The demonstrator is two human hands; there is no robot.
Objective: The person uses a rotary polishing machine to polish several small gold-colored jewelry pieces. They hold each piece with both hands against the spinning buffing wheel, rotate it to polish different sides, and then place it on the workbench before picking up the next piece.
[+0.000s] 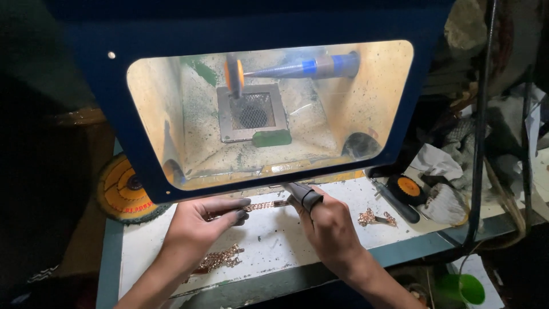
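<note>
Head view, one entry per item.

Left hand (200, 220): over the white bench (274, 237), just below the lower edge of the blue cabinet (137, 143). Its grip is narrow, dark-smudged fingertips pinched on the left part of the chain.

Chain (260, 206): gold-coloured, stretched nearly level between the two hands, long axis running left to right. Its right end meets the tool tip; it lies to the right of the left grip and to the left of the right one.

Right hand (329, 229): closed around a dark hand tool (300, 194), whose nose points left and slightly up toward the chain end. This hand sits a little nearer the cabinet's edge.

Loose chain pile (220, 258): on the bench under the left wrist, apart from the held piece.

Small gold piece (376, 218): on the bench, right of the right hand, untouched.

Cabinet window (269, 109): lit interior, sandy walls, a square mesh grate (252, 113), a blue-banded cone nozzle (303, 67) lying level above it.

Orange-centred wheels: one (123, 189) left of the bench, one (408, 186) at right.

Green cup (464, 287): lower right, off the bench.
</note>
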